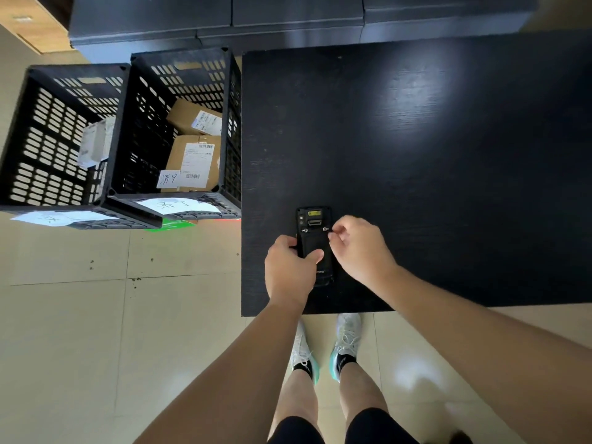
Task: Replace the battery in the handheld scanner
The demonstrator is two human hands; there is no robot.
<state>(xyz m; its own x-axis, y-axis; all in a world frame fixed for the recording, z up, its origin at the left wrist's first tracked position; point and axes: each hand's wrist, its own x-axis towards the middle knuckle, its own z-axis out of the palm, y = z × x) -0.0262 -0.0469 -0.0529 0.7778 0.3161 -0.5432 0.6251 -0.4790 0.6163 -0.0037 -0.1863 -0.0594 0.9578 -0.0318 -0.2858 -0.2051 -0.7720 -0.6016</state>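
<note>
A black handheld scanner [313, 232] lies back-side up near the front left of the black table [432, 161]. Its scan window with a yellow label points away from me. Two small silver latches sit across its back, one left [304, 230] and one right [325, 229]. My left hand [290, 270] grips the scanner's left side, thumb across the battery cover. My right hand [360, 248] is curled beside the scanner, its fingertips pinching at the right latch. The scanner's lower end is partly hidden by my left hand.
Two black slotted crates stand on the floor left of the table; the nearer crate [229, 129] holds cardboard parcels [195, 161], the farther crate [48, 139] a pale package. Paper labels hang on their fronts. Dark cabinets [288, 20] line the back. My feet stand at the table's front edge.
</note>
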